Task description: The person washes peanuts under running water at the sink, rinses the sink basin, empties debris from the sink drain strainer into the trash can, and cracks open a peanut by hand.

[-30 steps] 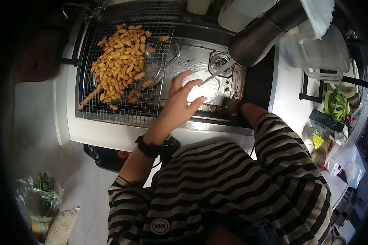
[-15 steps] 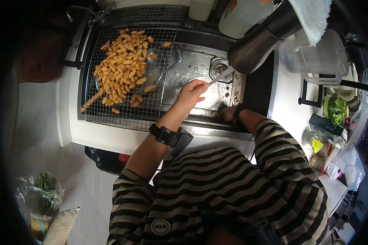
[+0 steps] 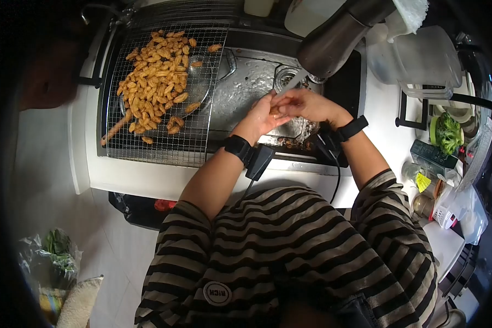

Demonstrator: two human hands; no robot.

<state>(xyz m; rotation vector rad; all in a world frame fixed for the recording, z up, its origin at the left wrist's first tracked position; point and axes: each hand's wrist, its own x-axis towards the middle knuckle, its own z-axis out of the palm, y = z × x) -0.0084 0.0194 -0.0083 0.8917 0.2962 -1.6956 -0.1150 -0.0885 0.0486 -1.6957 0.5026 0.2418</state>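
Note:
Over the sink (image 3: 240, 82), my two hands meet under a stream of water (image 3: 288, 83) from the dark faucet (image 3: 331, 46). My left hand (image 3: 259, 117) is palm up, with its fingers curled around a small brown peanut (image 3: 276, 110). The fingers of my right hand (image 3: 311, 106) are closed on the peanut from the other side; they partly hide it. To the left, a heap of unshelled peanuts (image 3: 153, 76) lies on a wire rack (image 3: 186, 147) set over part of the sink.
Brown bits (image 3: 295, 143) lie in the sink's near right corner, close to the drain (image 3: 287, 77). A wooden handle (image 3: 116, 130) shows under the rack. Clear plastic containers (image 3: 426, 60) and a green vegetable (image 3: 448, 134) stand on the right counter. A black bag (image 3: 139, 210) hangs below the counter.
My right hand has risen from the brown bits in the near right corner to meet my left hand under the water. The peanut now shows between them. The view has shifted slightly.

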